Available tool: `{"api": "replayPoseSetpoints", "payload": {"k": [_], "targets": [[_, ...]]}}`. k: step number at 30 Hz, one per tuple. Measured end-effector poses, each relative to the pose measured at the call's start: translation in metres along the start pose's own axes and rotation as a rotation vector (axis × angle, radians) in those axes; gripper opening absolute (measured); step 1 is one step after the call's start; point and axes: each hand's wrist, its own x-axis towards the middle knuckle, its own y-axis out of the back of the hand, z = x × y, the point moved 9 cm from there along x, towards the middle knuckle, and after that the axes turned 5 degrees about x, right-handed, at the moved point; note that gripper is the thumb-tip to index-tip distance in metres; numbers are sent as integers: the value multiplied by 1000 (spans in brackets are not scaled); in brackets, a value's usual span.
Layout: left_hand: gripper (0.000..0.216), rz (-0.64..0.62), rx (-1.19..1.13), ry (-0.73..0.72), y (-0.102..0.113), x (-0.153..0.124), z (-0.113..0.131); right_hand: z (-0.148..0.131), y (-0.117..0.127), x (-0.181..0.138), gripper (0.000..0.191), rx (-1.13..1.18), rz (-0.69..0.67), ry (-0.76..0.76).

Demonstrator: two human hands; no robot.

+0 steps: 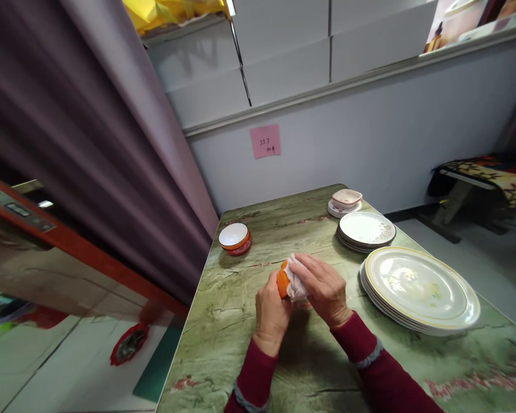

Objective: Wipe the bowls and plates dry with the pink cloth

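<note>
Along the table's (223, 321) right edge, yellow-rimmed plates (421, 287) could topple if the right elbow swung; midway between the side edges, left hand (273, 307) grips, right hand (324, 287) grasping too, an orange object (282, 280), which the white cloth (297, 285) might let slip

There are two hands (273, 310), one cloth (297, 285), one orange object (282, 280), three plate stacks (365, 228), one bowl stack (234, 235), one note (265, 141).
</note>
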Motion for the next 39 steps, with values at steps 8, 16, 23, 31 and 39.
{"api": "replayPoseSetpoints", "payload": {"k": [8, 16, 23, 31, 39], "targets": [[29, 55, -505, 169, -5, -2, -16, 27, 17, -3, 36, 156, 108, -251], [53, 197, -1156, 450, -45, -24, -15, 63, -30, -39, 37, 760, 274, -965], [54, -77, -807, 264, -53, -14, -11, 82, -25, -62, 42, 686, 365, -1090], [42, 37, -189, 70, -6, -3, 3, 42, 20, -12, 38, 82, 146, -278], [26, -65, -577, 239, -31, -6, -13, 19, 21, 3, 45, 55, 59, -68]]}}
